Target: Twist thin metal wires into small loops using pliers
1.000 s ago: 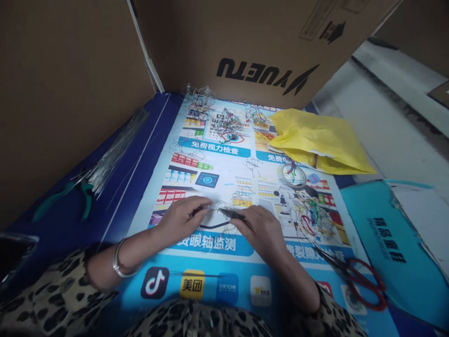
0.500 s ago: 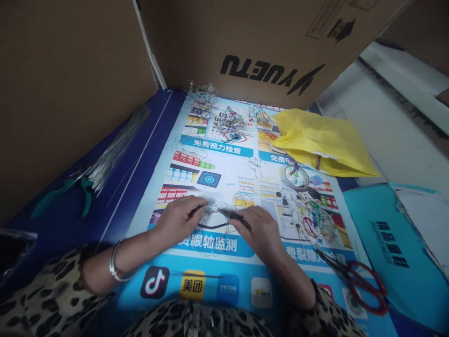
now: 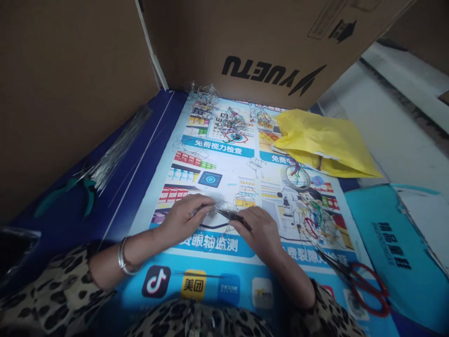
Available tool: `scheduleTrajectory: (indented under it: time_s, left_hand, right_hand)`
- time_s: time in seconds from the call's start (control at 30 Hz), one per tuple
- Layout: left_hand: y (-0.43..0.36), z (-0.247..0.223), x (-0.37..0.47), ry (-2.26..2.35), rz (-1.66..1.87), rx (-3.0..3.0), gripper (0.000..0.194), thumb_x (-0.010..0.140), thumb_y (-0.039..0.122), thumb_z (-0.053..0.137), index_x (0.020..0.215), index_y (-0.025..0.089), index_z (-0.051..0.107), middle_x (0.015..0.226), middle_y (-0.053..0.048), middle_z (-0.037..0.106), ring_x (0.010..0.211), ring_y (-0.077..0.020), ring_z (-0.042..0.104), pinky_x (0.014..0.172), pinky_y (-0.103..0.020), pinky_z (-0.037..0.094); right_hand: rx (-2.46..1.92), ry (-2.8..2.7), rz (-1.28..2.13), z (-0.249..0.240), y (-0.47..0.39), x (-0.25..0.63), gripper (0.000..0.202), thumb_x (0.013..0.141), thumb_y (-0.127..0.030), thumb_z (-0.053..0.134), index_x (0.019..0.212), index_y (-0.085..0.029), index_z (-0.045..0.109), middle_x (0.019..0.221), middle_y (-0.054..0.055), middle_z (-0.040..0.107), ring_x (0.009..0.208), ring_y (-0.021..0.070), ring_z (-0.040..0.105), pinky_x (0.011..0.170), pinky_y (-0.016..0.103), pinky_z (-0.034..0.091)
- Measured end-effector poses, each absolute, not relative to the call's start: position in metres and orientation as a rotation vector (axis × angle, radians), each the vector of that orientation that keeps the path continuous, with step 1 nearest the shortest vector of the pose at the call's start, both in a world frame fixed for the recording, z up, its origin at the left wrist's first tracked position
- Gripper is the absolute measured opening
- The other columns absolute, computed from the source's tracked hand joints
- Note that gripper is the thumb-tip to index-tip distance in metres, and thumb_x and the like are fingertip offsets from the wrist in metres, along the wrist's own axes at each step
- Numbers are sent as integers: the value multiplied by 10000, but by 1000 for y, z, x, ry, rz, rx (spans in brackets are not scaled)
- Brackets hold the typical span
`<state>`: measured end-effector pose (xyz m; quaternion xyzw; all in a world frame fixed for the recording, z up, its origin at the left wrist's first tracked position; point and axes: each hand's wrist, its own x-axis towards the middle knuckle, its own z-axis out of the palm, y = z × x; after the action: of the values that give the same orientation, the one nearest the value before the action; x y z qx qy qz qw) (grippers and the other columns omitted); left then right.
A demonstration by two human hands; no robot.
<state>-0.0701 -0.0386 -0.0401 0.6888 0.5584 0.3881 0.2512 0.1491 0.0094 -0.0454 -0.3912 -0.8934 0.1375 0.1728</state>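
Near the middle of the printed sheet, my left hand (image 3: 187, 216) pinches thin silvery wire (image 3: 214, 206) between thumb and fingers. Facing it, my right hand (image 3: 261, 229) is closed around a dark pointed tool (image 3: 229, 215), whose tip touches or nearly touches the wire by my left fingertips. Which kind of tool it is, I cannot tell. Thin bent wires (image 3: 245, 196) lie on the sheet just beyond my hands.
Green-handled pliers (image 3: 89, 196) and straight wires (image 3: 115, 154) lie left. Wire tangles (image 3: 233, 121) sit at the back, before a cardboard box (image 3: 266, 37). Right are a tape roll (image 3: 297, 178), yellow bag (image 3: 326, 140), coloured wires (image 3: 317, 222), red-handled scissors (image 3: 368, 288) and teal packet (image 3: 393, 248).
My left hand has shifted slightly right, closer to the tip of the dark tool. My right hand has stayed nearly in place, still holding the tool.
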Motion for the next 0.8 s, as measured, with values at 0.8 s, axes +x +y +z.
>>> scheduleTrajectory:
  time_s: [0.8]
  left_hand:
    - [-36,-54,-67,1438,1112,2017,220,882,169,465,1074,174,572,939,-56,654,868,-137,599,763,-286,507]
  right_hand:
    - [-932,-2552,147,-45,14,144,289,841,-422,530,733,-169,616,677,55,593,713,186,510,669,299,360]
